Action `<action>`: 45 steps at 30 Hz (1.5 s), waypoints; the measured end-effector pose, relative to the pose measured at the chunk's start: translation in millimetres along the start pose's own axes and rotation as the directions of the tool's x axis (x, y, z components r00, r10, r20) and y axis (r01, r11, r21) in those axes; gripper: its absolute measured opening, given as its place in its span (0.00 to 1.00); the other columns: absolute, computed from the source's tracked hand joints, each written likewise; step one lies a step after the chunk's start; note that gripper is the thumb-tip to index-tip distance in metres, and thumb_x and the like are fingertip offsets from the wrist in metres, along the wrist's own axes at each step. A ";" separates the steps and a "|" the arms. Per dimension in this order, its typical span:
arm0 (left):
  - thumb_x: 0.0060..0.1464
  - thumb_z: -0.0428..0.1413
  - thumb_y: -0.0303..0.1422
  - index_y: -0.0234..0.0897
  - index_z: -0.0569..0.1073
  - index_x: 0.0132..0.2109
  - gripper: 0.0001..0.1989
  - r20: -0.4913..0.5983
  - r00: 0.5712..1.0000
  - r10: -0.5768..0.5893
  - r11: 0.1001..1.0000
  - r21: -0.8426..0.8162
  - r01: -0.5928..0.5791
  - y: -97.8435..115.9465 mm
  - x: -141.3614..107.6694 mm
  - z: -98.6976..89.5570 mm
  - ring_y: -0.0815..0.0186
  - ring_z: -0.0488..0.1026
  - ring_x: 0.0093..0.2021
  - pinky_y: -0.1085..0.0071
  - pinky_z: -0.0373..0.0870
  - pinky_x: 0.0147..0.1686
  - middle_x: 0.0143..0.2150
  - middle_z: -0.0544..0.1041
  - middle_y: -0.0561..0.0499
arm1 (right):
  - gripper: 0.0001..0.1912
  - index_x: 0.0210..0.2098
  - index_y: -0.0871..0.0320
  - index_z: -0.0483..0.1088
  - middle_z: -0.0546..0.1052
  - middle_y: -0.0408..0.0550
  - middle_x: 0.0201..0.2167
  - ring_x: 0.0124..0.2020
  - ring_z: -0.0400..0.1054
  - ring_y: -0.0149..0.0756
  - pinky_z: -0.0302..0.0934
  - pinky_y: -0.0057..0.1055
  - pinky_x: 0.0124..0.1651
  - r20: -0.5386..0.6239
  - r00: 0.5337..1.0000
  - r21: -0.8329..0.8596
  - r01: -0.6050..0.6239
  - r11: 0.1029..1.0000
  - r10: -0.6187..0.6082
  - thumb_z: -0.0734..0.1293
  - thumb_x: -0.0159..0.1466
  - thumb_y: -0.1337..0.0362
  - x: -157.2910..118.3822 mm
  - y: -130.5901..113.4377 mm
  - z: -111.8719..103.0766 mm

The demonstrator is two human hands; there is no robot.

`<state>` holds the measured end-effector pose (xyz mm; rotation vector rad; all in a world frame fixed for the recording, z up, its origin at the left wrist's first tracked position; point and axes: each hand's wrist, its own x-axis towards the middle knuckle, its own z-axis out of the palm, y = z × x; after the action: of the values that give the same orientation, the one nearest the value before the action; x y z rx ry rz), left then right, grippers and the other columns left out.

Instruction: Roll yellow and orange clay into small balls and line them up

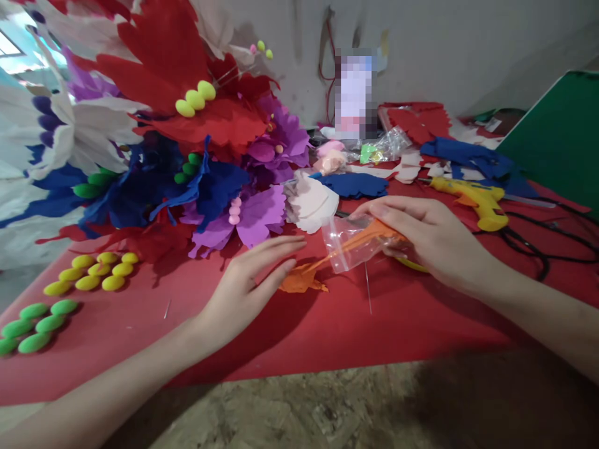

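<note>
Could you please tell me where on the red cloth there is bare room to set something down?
Bare: the red cloth along its near edge, between both forearms, and between the yellow beads and left hand. Crowded: flowers, glue gun.

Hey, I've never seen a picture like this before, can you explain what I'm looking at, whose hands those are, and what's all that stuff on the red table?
This is one picture from a camera worn on a person's head, looking forward and down, so both bare hands are that person's own. The left hand lies flat with its fingertips at an orange felt piece. The right hand rests on a small clear plastic bag with orange material inside. They work on a red table cover. On it lie yellow oval beads, green oval beads, a pile of felt flowers in red, blue, purple and white, a yellow glue gun with black cords, and more felt scraps behind.
</note>
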<state>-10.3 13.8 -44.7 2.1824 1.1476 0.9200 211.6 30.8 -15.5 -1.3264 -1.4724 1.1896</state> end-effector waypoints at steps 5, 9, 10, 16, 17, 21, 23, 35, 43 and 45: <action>0.52 0.52 0.27 0.42 0.77 0.38 0.10 -0.043 0.999 -0.015 0.928 -0.373 -0.002 8.0 15.9 9.4 0.65 0.68 0.51 0.68 0.64 0.52 0.48 0.72 0.50 | 0.12 0.29 0.53 0.73 0.66 0.42 0.19 0.23 0.61 0.30 0.52 0.26 0.22 -0.025 0.970 -0.282 0.225 0.933 -0.241 0.59 0.59 0.57 -5.3 -4.2 0.3; 0.53 0.52 0.27 0.47 0.76 0.38 0.11 -0.071 0.997 -0.021 0.794 -0.607 -0.026 7.1 22.8 17.5 0.66 0.66 0.52 0.68 0.65 0.51 0.48 0.71 0.53 | 0.14 0.31 0.54 0.72 0.71 0.45 0.22 0.30 0.65 0.35 0.54 0.27 0.23 -0.029 0.925 -0.427 0.332 0.841 -0.380 0.57 0.60 0.57 -10.2 -6.9 -0.2; 0.53 0.52 0.26 0.48 0.76 0.37 0.11 -0.095 0.995 -0.022 0.773 -0.633 -0.043 7.1 23.6 18.6 0.67 0.66 0.52 0.68 0.64 0.52 0.47 0.72 0.54 | 0.14 0.31 0.54 0.72 0.71 0.45 0.23 0.31 0.66 0.36 0.54 0.27 0.23 -0.021 0.916 -0.446 0.349 0.824 -0.399 0.57 0.61 0.57 -11.1 -7.3 -0.3; 0.45 0.59 0.25 0.40 0.73 0.32 0.07 -0.142 0.989 -0.049 0.731 -0.680 -0.061 13.3 25.3 19.7 0.70 0.69 0.43 0.73 0.64 0.49 0.36 0.72 0.55 | 0.12 0.33 0.57 0.71 0.73 0.42 0.23 0.20 0.63 0.28 0.54 0.25 0.20 0.042 0.844 -0.494 0.483 0.723 -0.535 0.56 0.62 0.64 -12.4 -5.3 -1.1; 0.44 0.59 0.25 0.40 0.73 0.32 0.06 -0.133 0.989 -0.069 0.712 -0.701 -0.045 14.5 25.3 19.8 0.71 0.69 0.42 0.74 0.65 0.47 0.35 0.71 0.55 | 0.12 0.33 0.57 0.71 0.73 0.41 0.23 0.18 0.62 0.26 0.54 0.24 0.20 0.056 0.825 -0.503 0.510 0.698 -0.563 0.56 0.62 0.65 -12.3 -5.0 -1.4; 0.45 0.58 0.24 0.39 0.71 0.31 0.06 -0.107 0.986 -0.131 0.675 -0.737 0.010 17.4 25.9 20.9 0.72 0.69 0.37 0.77 0.66 0.42 0.32 0.71 0.55 | 0.11 0.33 0.58 0.70 0.71 0.39 0.19 0.14 0.56 0.23 0.52 0.22 0.17 0.080 0.788 -0.552 0.545 0.631 -0.611 0.57 0.62 0.67 -13.0 -6.1 -2.2; 0.44 0.58 0.22 0.38 0.70 0.30 0.07 -0.124 0.983 -0.136 0.689 -0.725 0.004 17.7 26.6 21.9 0.72 0.69 0.35 0.76 0.67 0.40 0.30 0.70 0.56 | 0.11 0.33 0.59 0.70 0.70 0.38 0.17 0.12 0.54 0.23 0.49 0.22 0.15 0.084 0.779 -0.557 0.553 0.619 -0.621 0.56 0.62 0.68 -13.6 -7.4 -1.8; 0.43 0.61 0.25 0.37 0.74 0.28 0.03 -0.174 0.985 0.002 0.847 -0.523 -0.094 30.4 26.7 15.1 0.68 0.70 0.46 0.71 0.63 0.50 0.43 0.75 0.51 | 0.12 0.37 0.59 0.69 0.71 0.38 0.18 0.11 0.54 0.21 0.45 0.23 0.13 0.173 0.745 -0.554 0.614 0.562 -0.644 0.54 0.64 0.67 -17.0 -5.4 -0.3; 0.49 0.55 0.22 0.38 0.72 0.33 0.07 -0.260 0.965 -0.015 0.827 -0.545 -0.134 27.3 24.0 17.1 0.73 0.70 0.41 0.77 0.64 0.45 0.36 0.74 0.55 | 0.12 0.37 0.58 0.68 0.70 0.37 0.17 0.14 0.58 0.22 0.51 0.22 0.16 0.093 0.770 -0.496 0.585 0.642 -0.631 0.54 0.64 0.67 -18.4 -8.5 0.1; 0.48 0.55 0.21 0.39 0.72 0.33 0.07 -0.227 0.971 -0.071 0.797 -0.599 -0.082 26.4 24.9 18.3 0.74 0.70 0.39 0.78 0.65 0.43 0.33 0.74 0.56 | 0.12 0.37 0.59 0.68 0.66 0.36 0.14 0.12 0.54 0.22 0.47 0.22 0.14 0.061 0.777 -0.480 0.573 0.664 -0.627 0.54 0.64 0.66 -18.0 -7.3 -0.1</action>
<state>27.3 19.1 -30.0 1.5753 0.7865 1.3639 212.2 12.8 -7.9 -1.0251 -1.9907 0.3117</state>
